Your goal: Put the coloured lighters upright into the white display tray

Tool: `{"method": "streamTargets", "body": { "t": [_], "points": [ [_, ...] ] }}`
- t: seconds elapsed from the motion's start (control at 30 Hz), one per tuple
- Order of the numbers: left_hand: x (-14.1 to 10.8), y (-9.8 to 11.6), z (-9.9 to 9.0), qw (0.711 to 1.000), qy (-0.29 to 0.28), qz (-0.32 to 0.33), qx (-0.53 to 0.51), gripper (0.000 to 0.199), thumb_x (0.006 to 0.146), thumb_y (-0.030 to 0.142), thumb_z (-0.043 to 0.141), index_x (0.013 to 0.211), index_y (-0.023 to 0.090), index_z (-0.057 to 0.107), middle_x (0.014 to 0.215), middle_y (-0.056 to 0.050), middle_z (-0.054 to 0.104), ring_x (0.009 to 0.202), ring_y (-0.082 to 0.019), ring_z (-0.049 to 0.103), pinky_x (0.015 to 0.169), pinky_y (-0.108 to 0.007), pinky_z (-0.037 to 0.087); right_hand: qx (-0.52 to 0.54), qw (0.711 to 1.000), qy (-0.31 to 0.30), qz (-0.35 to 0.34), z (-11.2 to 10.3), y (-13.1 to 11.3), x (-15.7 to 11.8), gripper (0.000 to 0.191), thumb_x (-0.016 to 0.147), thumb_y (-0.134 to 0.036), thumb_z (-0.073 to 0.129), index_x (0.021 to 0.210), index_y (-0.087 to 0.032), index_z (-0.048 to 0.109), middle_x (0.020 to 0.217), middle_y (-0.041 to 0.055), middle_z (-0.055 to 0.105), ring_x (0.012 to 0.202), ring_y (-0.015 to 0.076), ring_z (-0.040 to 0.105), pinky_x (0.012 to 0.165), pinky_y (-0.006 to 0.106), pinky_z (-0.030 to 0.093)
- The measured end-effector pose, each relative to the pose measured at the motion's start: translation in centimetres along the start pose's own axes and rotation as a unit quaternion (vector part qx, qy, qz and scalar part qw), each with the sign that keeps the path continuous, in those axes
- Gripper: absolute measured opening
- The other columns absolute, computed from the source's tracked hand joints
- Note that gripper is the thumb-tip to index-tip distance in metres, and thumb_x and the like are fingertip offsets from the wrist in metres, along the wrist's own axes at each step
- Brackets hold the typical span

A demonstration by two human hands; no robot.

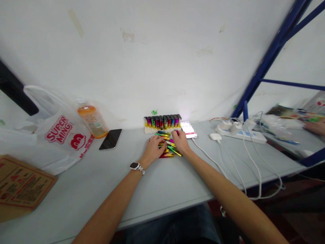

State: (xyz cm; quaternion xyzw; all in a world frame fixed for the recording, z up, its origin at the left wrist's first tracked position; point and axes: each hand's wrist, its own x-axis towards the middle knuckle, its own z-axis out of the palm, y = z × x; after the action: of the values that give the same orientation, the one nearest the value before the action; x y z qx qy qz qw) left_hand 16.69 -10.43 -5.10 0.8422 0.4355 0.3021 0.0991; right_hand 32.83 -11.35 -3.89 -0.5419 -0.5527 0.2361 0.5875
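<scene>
A loose pile of shiny, multicoloured foil-like sleeves [167,155] lies on the grey table in front of me. My left hand [152,149], with a watch at its wrist, rests on the pile's left side, fingers stretched over the sleeves and thumb apart from them. My right hand [180,141] is closed at the pile's right side, its fingertips pressed together around something mostly hidden, with a bit of purple showing. Just behind both hands, several colourful lighters [164,122] with black tops stand upright in rows on a pale tray [149,130].
A lit phone [188,130] lies right of the lighters, a dark phone [111,139] left. Farther left are an orange drink bottle [93,120], plastic bag [61,135] and cardboard box [24,186]. A power strip [250,136] trails white cables. Another person's hand [316,127] shows far right.
</scene>
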Motion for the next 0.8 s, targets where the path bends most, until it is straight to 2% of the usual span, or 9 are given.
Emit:
{"method": "streamTargets", "body": {
  "t": [0.1, 0.2, 0.3, 0.4, 0.57, 0.63, 0.7, 0.8],
  "points": [
    [0.0, -0.01, -0.05, 1.0, -0.002, 0.004, -0.002, 0.019, 0.096, 0.031, 0.055, 0.089, 0.02, 0.07, 0.105, -0.007, 0.067, 0.1, -0.026, 0.058, 0.093, -0.044, 0.045, 0.018, 1.0, 0.001, -0.015, 0.08, -0.09, -0.29, 0.038, 0.088, -0.046, 0.049, 0.06, -0.022, 0.042, 0.056, -0.0049, 0.038, 0.058, 0.0117, 0.037, 0.054, 0.028, 0.027],
    [-0.01, -0.02, -0.12, 1.0, -0.004, 0.006, 0.003, 0.019, 0.096, 0.03, 0.055, 0.089, 0.02, 0.07, 0.106, -0.007, 0.067, 0.101, -0.026, 0.058, 0.093, -0.043, 0.045, 0.045, 0.999, -0.016, -0.006, -0.03, -0.05, -0.57, 0.049, 0.089, -0.06, 0.052, 0.06, -0.022, 0.041, 0.055, -0.0057, 0.036, 0.056, 0.011, 0.034, 0.054, 0.028, 0.027],
    [-0.01, -0.02, -0.14, 1.0, -0.006, 0.002, 0.007, 0.021, 0.096, 0.03, 0.054, 0.088, 0.021, 0.07, 0.106, -0.007, 0.067, 0.101, -0.026, 0.058, 0.093, -0.044, 0.046, 0.053, 0.998, -0.022, -0.004, -0.13, 0.03, -0.7, 0.053, 0.088, -0.065, 0.053, 0.059, -0.022, 0.041, 0.055, -0.0059, 0.035, 0.056, 0.0106, 0.033, 0.054, 0.027, 0.027],
    [-0.02, -0.01, -0.12, 1.0, -0.007, -0.001, 0.003, 0.021, 0.096, 0.03, 0.054, 0.09, 0.02, 0.071, 0.106, -0.008, 0.067, 0.102, -0.026, 0.057, 0.094, -0.045, 0.046, 0.04, 0.999, -0.016, 0.003, -0.12, 0.09, -0.61, 0.052, 0.088, -0.063, 0.052, 0.059, -0.022, 0.04, 0.054, -0.0058, 0.035, 0.056, 0.0106, 0.033, 0.054, 0.027, 0.027],
    [-0.03, 0.12, -0.22, 1.0, -0.013, -0.005, 0.0, 0.021, 0.097, 0.031, 0.053, 0.09, 0.02, 0.07, 0.107, -0.008, 0.066, 0.104, -0.027, 0.057, 0.096, -0.046, 0.045, 0.002, 1.0, 0.001, 0.007, -0.03, 0.12, -0.27, 0.037, 0.088, -0.043, 0.048, 0.058, -0.022, 0.041, 0.053, -0.0052, 0.036, 0.055, 0.0117, 0.035, 0.053, 0.028, 0.025],
    [-0.02, 0.19, -0.29, 1.0, -0.016, -0.007, 0.001, 0.021, 0.097, 0.031, 0.053, 0.091, 0.02, 0.07, 0.107, -0.008, 0.066, 0.105, -0.027, 0.057, 0.097, -0.047, 0.044, 0.007, 1.0, 0.016, 0.008, -0.03, 0.17, -0.2, 0.036, 0.087, -0.041, 0.049, 0.058, -0.023, 0.04, 0.053, -0.0048, 0.037, 0.055, 0.0118, 0.036, 0.052, 0.028, 0.025],
    [-0.02, 0.23, -0.34, 1.0, -0.018, -0.009, 0.002, 0.02, 0.096, 0.031, 0.053, 0.091, 0.02, 0.07, 0.108, -0.008, 0.066, 0.105, -0.027, 0.057, 0.097, -0.047, 0.044, 0.051, 0.998, 0.008, 0.032, -0.02, 0.22, -0.15, 0.039, 0.088, -0.048, 0.052, 0.06, -0.022, 0.043, 0.053, -0.0053, 0.037, 0.053, 0.0113, 0.035, 0.05, 0.027, 0.025],
    [-0.04, 0.19, -0.34, 1.0, -0.017, -0.009, 0.001, 0.02, 0.096, 0.031, 0.054, 0.089, 0.02, 0.07, 0.106, -0.008, 0.066, 0.103, -0.027, 0.057, 0.096, -0.046, 0.045, 0.174, 0.977, -0.058, 0.11, 0.01, 0.14, 0.02, 0.052, 0.088, -0.071, 0.045, 0.074, -0.021, 0.056, 0.051, -0.0079, 0.032, 0.044, 0.0101, 0.028, 0.044, 0.026, 0.021]
  ]
}}
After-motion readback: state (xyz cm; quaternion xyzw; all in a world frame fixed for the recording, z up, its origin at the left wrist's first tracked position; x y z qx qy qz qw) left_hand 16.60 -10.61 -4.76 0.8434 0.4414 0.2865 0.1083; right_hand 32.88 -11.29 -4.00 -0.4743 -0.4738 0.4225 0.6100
